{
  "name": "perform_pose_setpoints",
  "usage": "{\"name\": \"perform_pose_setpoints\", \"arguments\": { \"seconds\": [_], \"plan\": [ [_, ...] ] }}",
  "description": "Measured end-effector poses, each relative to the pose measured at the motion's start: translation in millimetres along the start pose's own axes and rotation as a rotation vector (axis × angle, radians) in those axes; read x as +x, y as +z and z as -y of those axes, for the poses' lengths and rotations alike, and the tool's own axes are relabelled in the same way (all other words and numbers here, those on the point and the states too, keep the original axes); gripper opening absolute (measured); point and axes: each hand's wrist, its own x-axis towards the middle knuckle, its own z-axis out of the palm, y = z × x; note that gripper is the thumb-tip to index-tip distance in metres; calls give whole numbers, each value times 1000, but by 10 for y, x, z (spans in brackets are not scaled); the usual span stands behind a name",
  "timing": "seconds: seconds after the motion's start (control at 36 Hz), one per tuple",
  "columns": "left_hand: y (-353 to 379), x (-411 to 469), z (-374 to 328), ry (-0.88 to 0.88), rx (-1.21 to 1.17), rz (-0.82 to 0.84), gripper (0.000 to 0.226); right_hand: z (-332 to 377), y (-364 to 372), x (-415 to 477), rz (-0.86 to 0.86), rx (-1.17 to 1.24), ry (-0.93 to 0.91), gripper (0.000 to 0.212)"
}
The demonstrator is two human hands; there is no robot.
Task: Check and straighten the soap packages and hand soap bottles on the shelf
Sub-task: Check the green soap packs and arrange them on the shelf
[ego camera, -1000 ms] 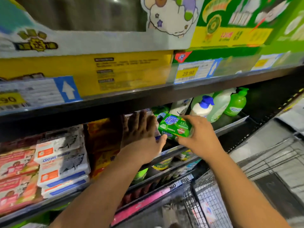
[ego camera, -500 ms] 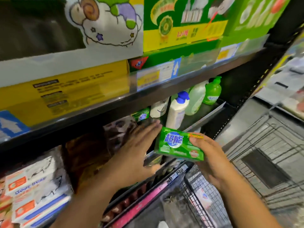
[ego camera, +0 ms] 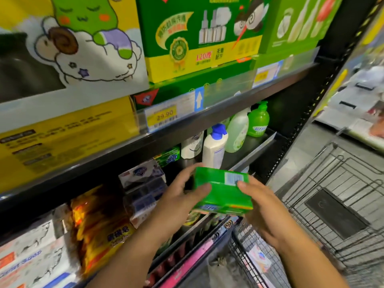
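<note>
A green soap package [ego camera: 223, 189] is held in front of the shelf, its back with a barcode turned up toward me. My left hand [ego camera: 178, 196] grips its left end, thumb on top. My right hand [ego camera: 259, 206] grips the right side, thumb near the barcode. Behind it on the shelf lies another green soap package [ego camera: 168, 156]. Further right stand hand soap bottles: a white one with a blue pump [ego camera: 215, 146], a pale green one [ego camera: 236, 132] and a bright green one [ego camera: 258, 120]. White-blue soap packs [ego camera: 143, 179] are stacked at left.
Orange soap packs [ego camera: 99, 221] and white goat soap packs [ego camera: 31, 258] fill the shelf's left part. Large boxes [ego camera: 199, 38] stand on the shelf above, with a price strip [ego camera: 164, 116]. A wire shopping cart [ego camera: 332, 204] stands at right, close to my right arm.
The package has been flipped from logo side up to barcode side up. My left hand left the shelf and now grips the package too. The view has shifted right and upward.
</note>
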Motion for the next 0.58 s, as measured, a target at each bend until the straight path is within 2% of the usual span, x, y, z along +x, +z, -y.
{"name": "perform_pose_setpoints", "arguments": {
  "seconds": [0.06,0.11,0.14,0.19,0.25,0.31,0.36,0.42,0.5,0.58],
  "plan": [
    [-90,-16,27,-6,75,157,84,-19,-28,33,-64,43,59,55],
    [-177,-24,21,89,356,232,111,1,-34,48,-84,66,119,67],
    [-203,-19,3,158,517,229,116,19,-29,49,-65,57,146,70],
    [-227,11,-23,338,700,165,108,40,-22,63,-9,37,200,75],
    [-254,37,-8,484,722,99,86,49,12,72,55,34,223,77],
    [-283,28,1,531,732,58,77,88,62,71,102,12,221,73],
    [-294,-6,-27,500,683,31,76,147,97,55,90,-20,215,62],
    [-255,-55,-58,417,581,-27,72,163,98,48,135,-155,180,66],
    [-187,-88,-65,217,271,-105,68,116,128,12,219,-318,108,81],
    [-187,-118,-71,101,-29,-122,62,31,108,14,246,-297,-12,80]
  ]
}}
